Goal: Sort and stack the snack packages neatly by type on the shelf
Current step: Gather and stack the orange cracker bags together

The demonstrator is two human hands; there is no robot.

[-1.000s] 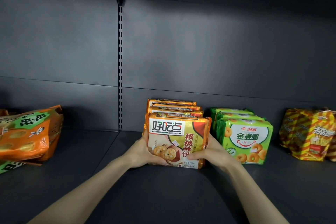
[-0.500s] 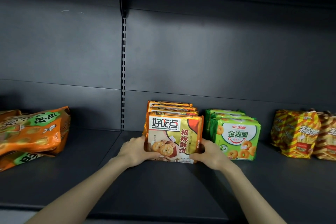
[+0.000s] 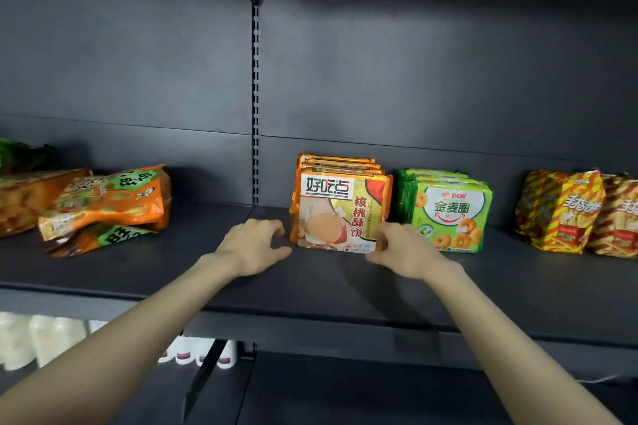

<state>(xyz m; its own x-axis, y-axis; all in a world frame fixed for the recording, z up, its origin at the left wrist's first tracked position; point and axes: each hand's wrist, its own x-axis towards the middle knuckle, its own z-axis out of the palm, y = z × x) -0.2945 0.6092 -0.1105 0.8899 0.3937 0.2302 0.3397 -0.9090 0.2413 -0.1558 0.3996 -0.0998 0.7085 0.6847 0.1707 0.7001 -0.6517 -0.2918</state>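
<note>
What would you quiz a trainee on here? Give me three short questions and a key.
1. True or false: the green packs stand right of the cookie packs.
2. Which packs lie in a loose heap rather than a neat row? A) cookie packs B) orange bags at far left C) green packs
3. Short answer: which hand shows a clear gap between it and the cookie packs?

Key: 1 true. 2 B. 3 the left hand.
</note>
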